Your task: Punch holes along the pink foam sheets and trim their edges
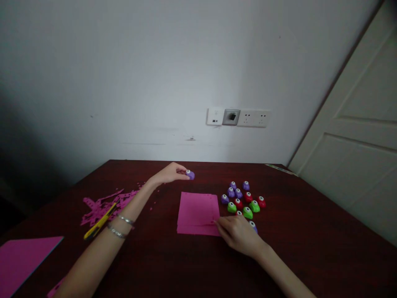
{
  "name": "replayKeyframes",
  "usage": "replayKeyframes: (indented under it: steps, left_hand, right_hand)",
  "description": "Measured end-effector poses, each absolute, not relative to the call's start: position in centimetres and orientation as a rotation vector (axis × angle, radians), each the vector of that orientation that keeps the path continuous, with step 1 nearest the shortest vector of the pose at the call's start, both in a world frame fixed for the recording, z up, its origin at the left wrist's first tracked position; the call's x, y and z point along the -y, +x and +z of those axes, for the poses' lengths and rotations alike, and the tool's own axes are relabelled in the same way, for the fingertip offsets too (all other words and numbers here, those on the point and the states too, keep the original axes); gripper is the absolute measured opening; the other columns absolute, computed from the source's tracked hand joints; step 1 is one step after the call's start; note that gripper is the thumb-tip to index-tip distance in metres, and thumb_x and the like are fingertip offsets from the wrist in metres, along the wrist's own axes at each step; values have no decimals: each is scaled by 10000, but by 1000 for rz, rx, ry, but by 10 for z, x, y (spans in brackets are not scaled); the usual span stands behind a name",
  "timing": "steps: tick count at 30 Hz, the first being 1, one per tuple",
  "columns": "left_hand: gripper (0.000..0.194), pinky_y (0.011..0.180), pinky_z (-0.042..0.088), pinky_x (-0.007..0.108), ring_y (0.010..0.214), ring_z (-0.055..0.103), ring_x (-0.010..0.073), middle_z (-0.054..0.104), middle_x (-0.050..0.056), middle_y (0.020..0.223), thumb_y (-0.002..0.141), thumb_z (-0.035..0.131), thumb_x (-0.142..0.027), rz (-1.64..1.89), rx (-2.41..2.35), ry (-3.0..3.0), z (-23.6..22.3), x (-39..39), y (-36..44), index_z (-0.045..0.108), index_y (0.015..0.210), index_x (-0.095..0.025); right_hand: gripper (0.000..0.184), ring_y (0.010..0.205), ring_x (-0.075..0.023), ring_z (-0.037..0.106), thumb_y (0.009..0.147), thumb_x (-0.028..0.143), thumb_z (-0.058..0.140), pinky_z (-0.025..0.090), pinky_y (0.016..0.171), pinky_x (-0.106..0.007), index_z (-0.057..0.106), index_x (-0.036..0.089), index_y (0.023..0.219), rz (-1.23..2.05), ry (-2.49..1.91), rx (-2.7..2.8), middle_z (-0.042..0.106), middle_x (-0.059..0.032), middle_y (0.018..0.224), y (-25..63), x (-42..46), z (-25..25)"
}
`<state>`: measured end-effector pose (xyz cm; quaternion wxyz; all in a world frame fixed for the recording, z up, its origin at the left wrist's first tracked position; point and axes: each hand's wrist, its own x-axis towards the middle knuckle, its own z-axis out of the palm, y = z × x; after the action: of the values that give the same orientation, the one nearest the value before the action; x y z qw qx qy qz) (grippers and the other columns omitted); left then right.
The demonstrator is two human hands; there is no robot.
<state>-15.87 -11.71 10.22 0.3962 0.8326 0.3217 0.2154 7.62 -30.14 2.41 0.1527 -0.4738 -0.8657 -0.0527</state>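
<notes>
My left hand (173,172) is raised over the far part of the table, its thumb and fingers closed round a small purple craft punch (190,175) with a white, dark-centred button. In front of me lies a stack of square pink paper sheets (197,211), slightly out of line with one another. My right hand (238,234) rests at the stack's right edge, fingertips pinched at the paper there. Small marks or bits show near those fingertips, too small to make out. Beyond the right hand stand several purple, red and green craft punches (247,212); the hand partly hides the nearest ones.
Pink paper scraps (99,209) and tiny bits lie on the left, with a yellow utility knife (101,221) on them. A larger pink sheet (27,256) sits at the near left. The dark table (155,265) meets a wall with sockets (252,118).
</notes>
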Motion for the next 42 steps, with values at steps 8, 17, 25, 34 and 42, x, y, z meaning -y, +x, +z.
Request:
replayKeyframes:
  steps: [8,17,25,34,42]
  left_hand:
    - [296,590,367,210,619,505,90,635,11,713,669,663,-343,426,-735,2181,101,161,-173,689,894,-153]
    - [259,574,367,198,608,522,98,647,-3,692,658,672,-334,358,-682,2235,81,175,-162,707,863,-179]
    - [228,595,380,204,648,557,113,676,-5,745,683,659,-311,316,-554,2288,82,188,-155,707,870,-188]
    - [198,640,398,198,690,587,111,690,-15,783,710,655,-276,273,-480,2304,76,193,-150,703,893,-218]
    - [219,680,410,205,739,600,115,696,-11,846,733,639,-296,250,-436,2274,74,193,-149,694,934,-229]
  right_hand:
    - [374,494,-104,483,925,261,317,251,529,-260,544,174,641,-90,-1467,2371,576,-4,584,76,298,17]
    - [327,570,-135,537,900,320,340,355,568,-252,601,170,774,143,-1498,2100,603,-28,639,68,297,28]
    - [257,554,-125,551,782,296,526,398,483,-223,537,159,999,723,-1562,1810,624,-8,704,33,300,40]
    - [109,564,-144,577,773,257,502,399,532,-237,564,187,829,433,-1648,1836,623,-4,629,20,301,29]
    - [114,583,-164,602,762,278,517,392,543,-238,564,186,808,322,-1721,1885,632,-25,648,15,303,35]
